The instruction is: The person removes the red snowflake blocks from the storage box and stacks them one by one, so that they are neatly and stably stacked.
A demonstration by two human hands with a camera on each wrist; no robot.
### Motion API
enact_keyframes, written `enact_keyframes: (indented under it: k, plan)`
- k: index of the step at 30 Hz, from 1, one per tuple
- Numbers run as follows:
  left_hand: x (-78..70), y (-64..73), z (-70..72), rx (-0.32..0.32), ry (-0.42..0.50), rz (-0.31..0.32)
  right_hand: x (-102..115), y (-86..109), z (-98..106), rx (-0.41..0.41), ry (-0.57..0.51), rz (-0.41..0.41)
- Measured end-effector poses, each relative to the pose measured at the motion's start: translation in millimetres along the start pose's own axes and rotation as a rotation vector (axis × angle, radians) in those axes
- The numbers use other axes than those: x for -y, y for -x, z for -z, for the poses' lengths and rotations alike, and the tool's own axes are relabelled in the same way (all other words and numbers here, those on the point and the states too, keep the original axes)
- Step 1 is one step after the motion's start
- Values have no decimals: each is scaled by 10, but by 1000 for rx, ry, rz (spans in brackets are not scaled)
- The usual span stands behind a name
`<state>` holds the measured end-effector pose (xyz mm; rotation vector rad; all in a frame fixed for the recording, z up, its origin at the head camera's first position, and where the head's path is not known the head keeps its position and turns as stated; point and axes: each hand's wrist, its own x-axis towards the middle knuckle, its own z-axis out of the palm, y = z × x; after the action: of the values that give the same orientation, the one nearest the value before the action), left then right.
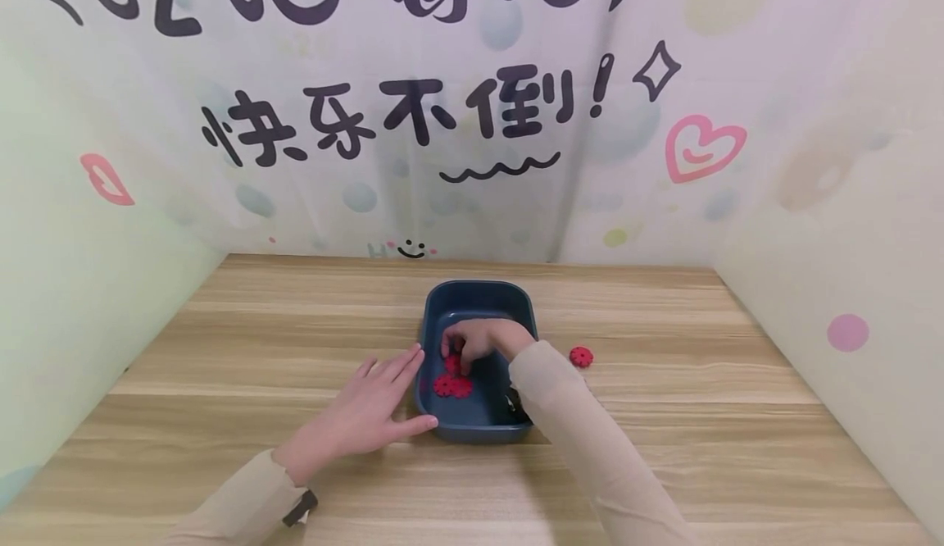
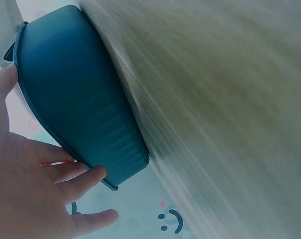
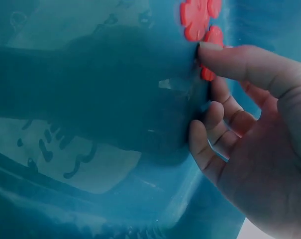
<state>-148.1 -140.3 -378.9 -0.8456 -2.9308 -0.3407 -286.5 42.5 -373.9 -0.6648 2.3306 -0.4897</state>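
Note:
A dark blue rectangular tub [image 1: 479,434] stands on the wooden table. My right hand [image 1: 472,341] reaches down into it, and thumb and forefinger pinch a red flower-shaped disc [image 3: 213,37] near the left wall. Two more red flower-shaped discs [image 1: 452,386] lie together on the tub's floor, just in front of that hand. With fingers extended, my left hand [image 1: 376,407] touches the tub's left rim; its thumb rests at the near left corner. The left wrist view shows those fingertips along the rim of the tub [image 2: 75,94].
Another red flower-shaped disc [image 1: 581,357] lies on the table [image 1: 664,415] right of the tub, close to the right sleeve [image 1: 568,407]. A printed cloth wall [image 1: 472,218] rises behind the table, with pale walls at both sides.

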Motion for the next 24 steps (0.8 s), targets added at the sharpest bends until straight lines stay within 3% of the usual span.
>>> enact_keyframes:
  k: [8, 24]
  plan:
    - [-7, 6, 12, 3, 5, 5, -5, 4, 11, -21, -3, 38]
    - [-8, 8, 15, 6, 13, 2, 3, 20, -12, 15, -15, 6]
